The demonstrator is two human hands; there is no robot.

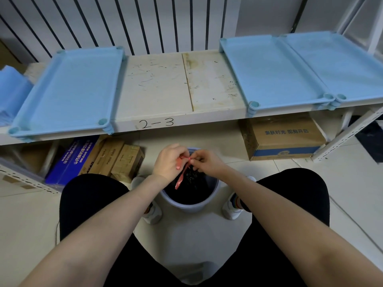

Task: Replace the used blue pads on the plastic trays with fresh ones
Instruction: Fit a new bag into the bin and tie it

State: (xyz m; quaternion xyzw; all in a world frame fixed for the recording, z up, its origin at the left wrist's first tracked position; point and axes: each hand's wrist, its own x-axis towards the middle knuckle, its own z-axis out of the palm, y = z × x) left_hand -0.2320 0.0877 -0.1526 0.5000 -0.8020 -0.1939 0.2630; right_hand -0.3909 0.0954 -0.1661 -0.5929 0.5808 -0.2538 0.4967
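Three light blue plastic trays lie on a white shelf: one at the left [68, 92], two side by side at the right [269, 73] [339, 63]. A stack of blue pads [10, 90] shows at the far left edge. Below the shelf, a bin [190, 205] lined with a black bag [190, 187] stands between my feet. My left hand [167, 162] and my right hand [207, 162] meet above the bin, both pinching the bag's red drawstring [182, 172], whose loose end hangs down.
The stained shelf board [176, 83] between the trays is marked "2-3". Under it sit a cardboard box [284, 137] at the right and several boxes [99, 158] at the left. Perforated metal shelf rails [348, 133] flank the tiled floor.
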